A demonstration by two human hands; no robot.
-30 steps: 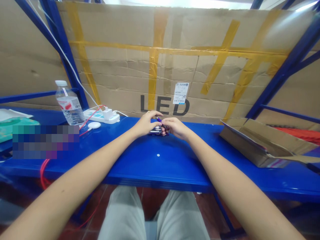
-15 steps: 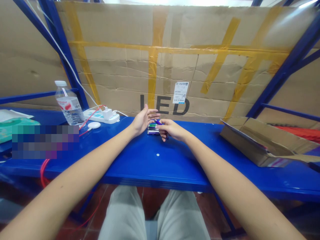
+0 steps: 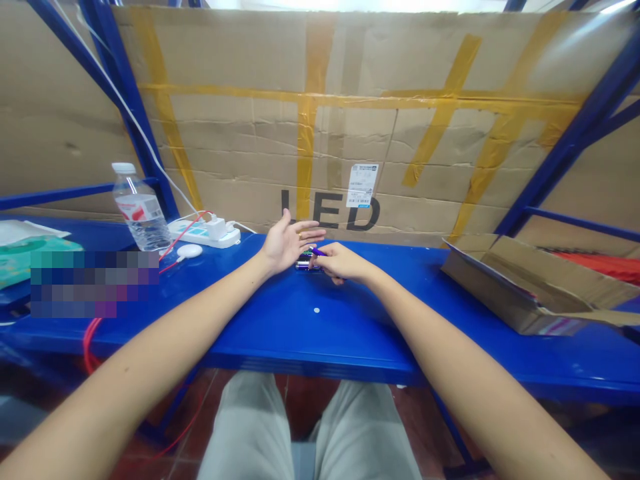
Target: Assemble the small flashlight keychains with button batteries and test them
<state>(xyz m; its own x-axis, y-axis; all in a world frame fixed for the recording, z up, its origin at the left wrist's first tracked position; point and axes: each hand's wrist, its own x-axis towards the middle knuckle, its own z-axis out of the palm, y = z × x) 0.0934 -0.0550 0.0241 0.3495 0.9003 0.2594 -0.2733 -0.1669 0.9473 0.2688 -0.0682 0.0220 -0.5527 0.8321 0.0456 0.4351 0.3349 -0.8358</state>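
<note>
My left hand is open, its palm turned up and its fingers stretched to the right above the blue table. My right hand is closed on a purple pen, whose tip points left toward my left fingers. Under and between the hands lie several pens side by side on the table, some with green and silver parts. My right fingers partly cover these pens, so their full length is hidden.
An open cardboard box stands at the right, with red material behind it. To the left are a water bottle, a white power strip, a white round charger and red cable. A large cardboard panel backs the table.
My left hand has turned its palm further up and its fingers have straightened. My right hand has shifted slightly to the right, and the purple pen now points left from its fingers.
</note>
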